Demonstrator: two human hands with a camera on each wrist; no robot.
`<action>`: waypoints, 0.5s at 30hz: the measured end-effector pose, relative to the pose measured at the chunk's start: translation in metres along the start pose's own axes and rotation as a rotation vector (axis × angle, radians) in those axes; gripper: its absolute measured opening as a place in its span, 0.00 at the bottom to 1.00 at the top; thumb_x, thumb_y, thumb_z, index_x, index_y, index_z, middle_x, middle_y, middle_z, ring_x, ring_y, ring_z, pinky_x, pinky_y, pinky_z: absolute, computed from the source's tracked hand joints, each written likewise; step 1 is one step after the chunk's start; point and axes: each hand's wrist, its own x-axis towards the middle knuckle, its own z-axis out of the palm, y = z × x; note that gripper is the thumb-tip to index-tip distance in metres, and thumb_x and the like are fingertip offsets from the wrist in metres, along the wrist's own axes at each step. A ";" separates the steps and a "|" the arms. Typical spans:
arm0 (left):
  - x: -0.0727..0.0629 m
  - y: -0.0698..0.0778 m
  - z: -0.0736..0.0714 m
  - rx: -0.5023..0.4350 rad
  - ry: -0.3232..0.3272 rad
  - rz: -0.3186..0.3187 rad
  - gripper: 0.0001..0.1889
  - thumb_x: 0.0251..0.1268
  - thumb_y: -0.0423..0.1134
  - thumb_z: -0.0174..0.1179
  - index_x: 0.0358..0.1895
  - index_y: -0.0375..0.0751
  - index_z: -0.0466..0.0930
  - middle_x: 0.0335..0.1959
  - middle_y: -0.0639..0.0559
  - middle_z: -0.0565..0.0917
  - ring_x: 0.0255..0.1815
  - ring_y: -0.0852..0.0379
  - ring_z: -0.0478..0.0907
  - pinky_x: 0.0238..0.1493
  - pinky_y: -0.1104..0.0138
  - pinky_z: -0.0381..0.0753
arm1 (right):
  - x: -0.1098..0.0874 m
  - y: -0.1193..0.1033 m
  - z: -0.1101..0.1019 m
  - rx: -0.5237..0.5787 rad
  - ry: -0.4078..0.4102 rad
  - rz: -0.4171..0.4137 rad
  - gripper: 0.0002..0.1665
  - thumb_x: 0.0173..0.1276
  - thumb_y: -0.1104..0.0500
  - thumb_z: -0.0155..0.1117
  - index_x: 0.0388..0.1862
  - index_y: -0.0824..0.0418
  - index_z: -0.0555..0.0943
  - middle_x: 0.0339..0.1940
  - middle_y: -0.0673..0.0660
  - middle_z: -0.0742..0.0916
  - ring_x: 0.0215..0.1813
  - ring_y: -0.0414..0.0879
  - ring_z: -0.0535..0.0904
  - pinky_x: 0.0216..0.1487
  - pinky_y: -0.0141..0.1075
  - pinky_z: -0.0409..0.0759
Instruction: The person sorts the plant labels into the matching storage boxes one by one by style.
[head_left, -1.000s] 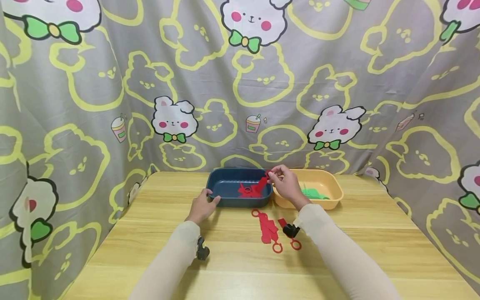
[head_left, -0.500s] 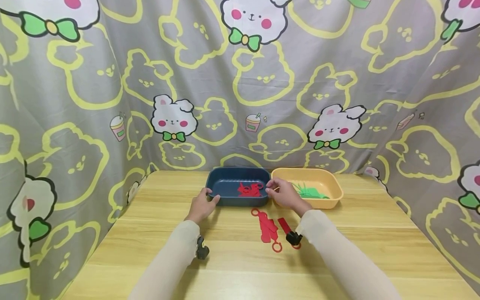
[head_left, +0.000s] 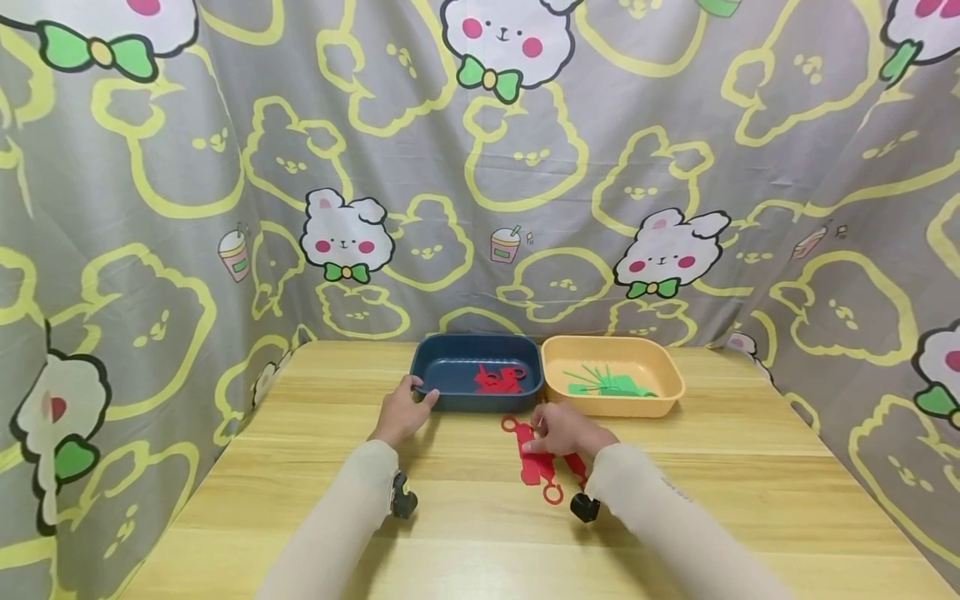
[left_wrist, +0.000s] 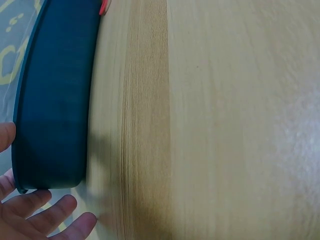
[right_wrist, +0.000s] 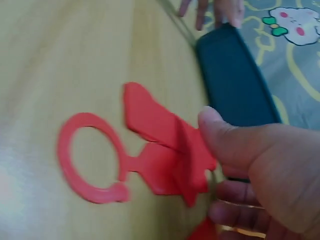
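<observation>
My left hand [head_left: 403, 413] holds the front-left corner of a dark blue bin [head_left: 480, 403], thumb over its front rim and fingers spread along its end. Inside that bin lies a small heap of red flat pieces [head_left: 498, 380]. On the table in front, several flat red plastic tags with open ring ends [right_wrist: 160, 165] overlap. Over them is my right hand [head_left: 573, 429], its thumb at their edge and its fingers bent below, with a gap between thumb and fingers. Another red tag [head_left: 576, 463] lies partly hidden by the right wrist.
Right beside the blue bin stands a yellow bin [head_left: 660, 407] with green flat pieces [head_left: 615, 385] in it. Both bins sit near the far edge of the wooden table [head_left: 337, 375]. A patterned curtain [head_left: 480, 167] encloses the table at the back and sides.
My right hand has let a red tag go into the blue bin, then moved back toward me to the red tags on the table. The left hand has stayed at the bin's corner.
</observation>
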 end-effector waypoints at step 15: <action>-0.003 0.002 -0.002 0.000 -0.006 -0.001 0.24 0.70 0.50 0.56 0.61 0.38 0.67 0.57 0.33 0.76 0.54 0.37 0.74 0.55 0.48 0.71 | -0.004 -0.001 0.004 0.130 -0.036 -0.007 0.12 0.61 0.60 0.72 0.32 0.58 0.75 0.24 0.52 0.78 0.29 0.45 0.72 0.32 0.35 0.71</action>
